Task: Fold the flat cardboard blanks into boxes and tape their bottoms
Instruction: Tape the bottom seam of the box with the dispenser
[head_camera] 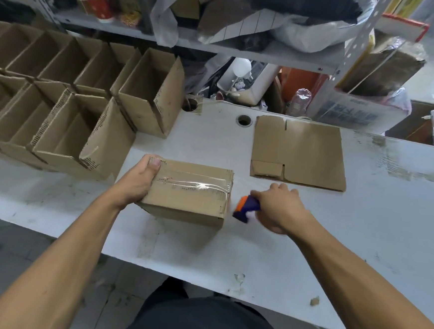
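Cardboard box [187, 192] sits bottom-up near the bench's [360, 240] front edge, clear tape [196, 186] along its seam, left hand [139, 179] gripping its left end. Right hand [278, 210], just beside it, has fingers wrapped around a blue-and-orange tape dispenser [246, 208]. Flat blank [298, 152] lies toward the back edge.

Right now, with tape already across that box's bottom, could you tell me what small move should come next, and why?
Probably lift the tape dispenser clear with the right hand. A clear strip already runs the length of the seam on the box and over its right edge. The left hand grips the box's far end, ready to turn it upright and set it by the finished boxes.
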